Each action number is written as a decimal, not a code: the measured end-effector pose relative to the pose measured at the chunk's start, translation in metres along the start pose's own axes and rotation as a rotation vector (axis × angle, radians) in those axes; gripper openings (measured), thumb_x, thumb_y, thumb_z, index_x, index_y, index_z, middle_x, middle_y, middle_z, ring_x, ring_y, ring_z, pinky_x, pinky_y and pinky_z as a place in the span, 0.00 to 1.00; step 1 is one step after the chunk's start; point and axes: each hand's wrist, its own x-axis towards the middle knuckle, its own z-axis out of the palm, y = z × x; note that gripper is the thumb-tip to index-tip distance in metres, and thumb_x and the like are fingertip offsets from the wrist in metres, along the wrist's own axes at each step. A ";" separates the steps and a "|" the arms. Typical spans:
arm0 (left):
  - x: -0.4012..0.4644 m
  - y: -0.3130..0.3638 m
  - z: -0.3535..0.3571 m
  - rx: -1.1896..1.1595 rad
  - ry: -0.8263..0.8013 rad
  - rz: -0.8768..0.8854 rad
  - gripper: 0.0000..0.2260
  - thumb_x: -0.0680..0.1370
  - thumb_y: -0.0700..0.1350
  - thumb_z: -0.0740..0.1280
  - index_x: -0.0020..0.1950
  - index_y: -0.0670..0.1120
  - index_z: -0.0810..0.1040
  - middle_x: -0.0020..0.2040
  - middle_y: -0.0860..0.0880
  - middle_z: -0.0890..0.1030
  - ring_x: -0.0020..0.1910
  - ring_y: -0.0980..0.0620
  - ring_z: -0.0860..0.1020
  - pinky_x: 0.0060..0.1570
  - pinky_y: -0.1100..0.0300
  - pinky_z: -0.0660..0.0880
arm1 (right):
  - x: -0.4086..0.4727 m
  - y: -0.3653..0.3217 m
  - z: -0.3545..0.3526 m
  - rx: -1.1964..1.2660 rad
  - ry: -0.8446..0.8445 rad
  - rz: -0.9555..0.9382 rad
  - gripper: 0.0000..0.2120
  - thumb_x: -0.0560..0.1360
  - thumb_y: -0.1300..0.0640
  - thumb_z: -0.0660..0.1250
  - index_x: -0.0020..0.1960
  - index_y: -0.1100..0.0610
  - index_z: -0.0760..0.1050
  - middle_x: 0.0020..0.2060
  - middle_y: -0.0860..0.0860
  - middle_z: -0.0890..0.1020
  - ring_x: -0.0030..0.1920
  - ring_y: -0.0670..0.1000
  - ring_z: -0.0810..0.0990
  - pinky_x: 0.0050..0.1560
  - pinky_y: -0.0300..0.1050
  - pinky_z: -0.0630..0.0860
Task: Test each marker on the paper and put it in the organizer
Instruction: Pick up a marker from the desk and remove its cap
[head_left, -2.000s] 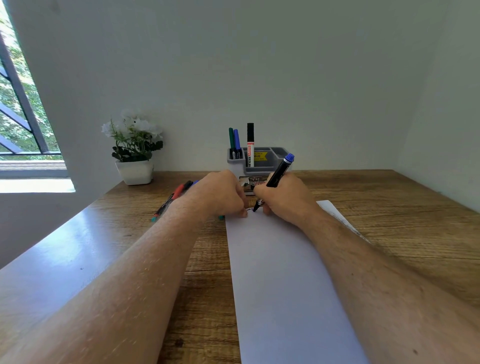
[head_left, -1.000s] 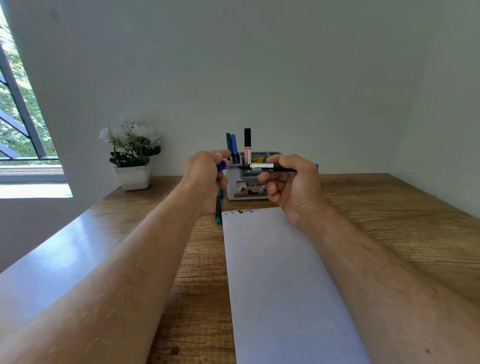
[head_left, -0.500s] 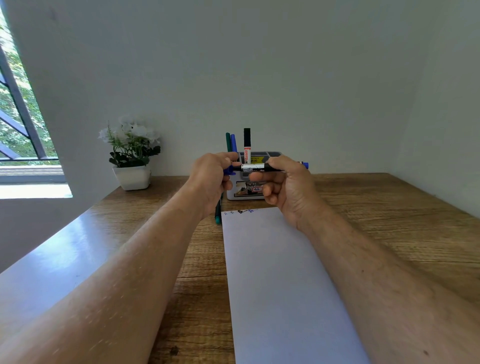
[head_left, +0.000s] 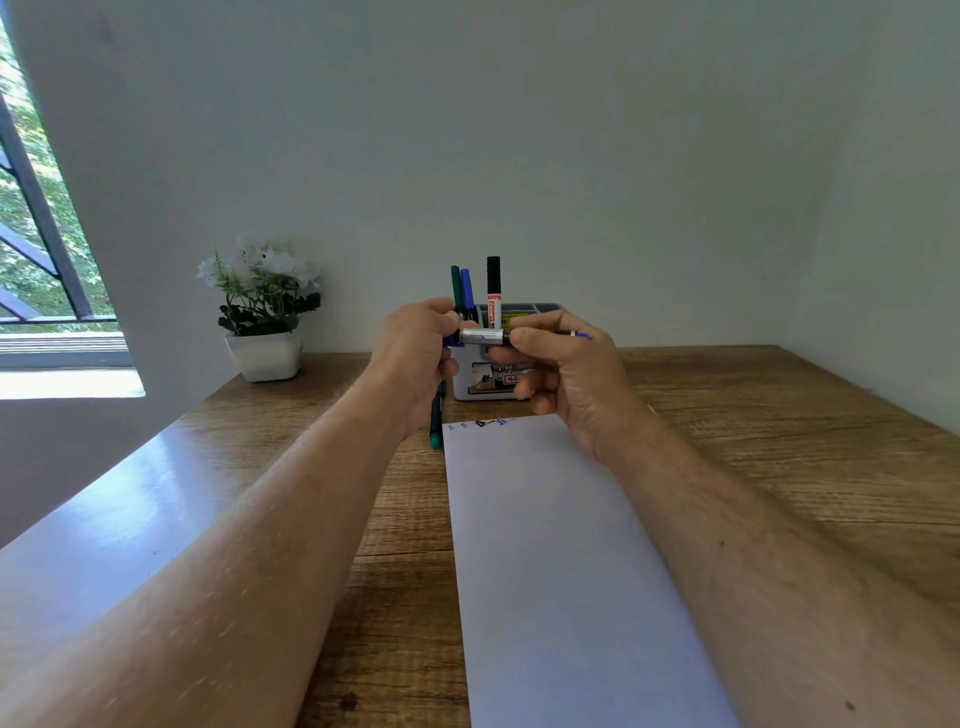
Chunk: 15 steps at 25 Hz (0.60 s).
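Observation:
Both hands hold a blue-capped marker (head_left: 483, 336) level in the air in front of the grey organizer (head_left: 535, 312). My right hand (head_left: 566, 374) grips its barrel. My left hand (head_left: 421, 353) pinches the blue cap (head_left: 453, 340), which sits on the marker's left end. Three markers stand in the organizer: green (head_left: 456, 286), blue (head_left: 466, 287), and a black-capped one (head_left: 493, 291). The white paper (head_left: 561, 561) lies on the desk below the hands, with small scribbles (head_left: 485, 423) at its far edge.
A teal marker (head_left: 435, 426) lies on the wooden desk (head_left: 779, 441) just left of the paper's far corner, partly under my left hand. A white pot of white flowers (head_left: 265, 322) stands at the back left by the wall. A window is at far left.
My right hand lifted the marker off the paper and turned it level. My left hand brought the blue cap to its tip and pushed it on.

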 end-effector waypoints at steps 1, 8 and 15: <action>0.001 0.000 -0.002 -0.042 0.031 0.008 0.05 0.80 0.37 0.63 0.50 0.45 0.77 0.48 0.43 0.83 0.30 0.57 0.71 0.29 0.64 0.71 | -0.001 0.001 0.000 -0.063 -0.005 -0.035 0.05 0.72 0.58 0.73 0.48 0.53 0.81 0.42 0.55 0.87 0.25 0.50 0.78 0.23 0.38 0.70; 0.013 -0.001 -0.013 -0.198 0.086 0.038 0.12 0.77 0.44 0.71 0.58 0.42 0.76 0.44 0.47 0.87 0.28 0.61 0.75 0.31 0.64 0.75 | -0.004 0.012 0.008 -0.756 0.041 -0.416 0.07 0.73 0.55 0.73 0.48 0.47 0.77 0.40 0.41 0.82 0.40 0.36 0.80 0.34 0.28 0.75; 0.013 -0.005 -0.013 -0.143 0.092 0.072 0.06 0.77 0.46 0.71 0.49 0.44 0.80 0.40 0.47 0.83 0.33 0.56 0.77 0.34 0.63 0.78 | -0.006 0.011 0.009 -0.825 0.033 -0.575 0.05 0.74 0.55 0.69 0.45 0.49 0.73 0.35 0.44 0.80 0.34 0.44 0.80 0.31 0.36 0.78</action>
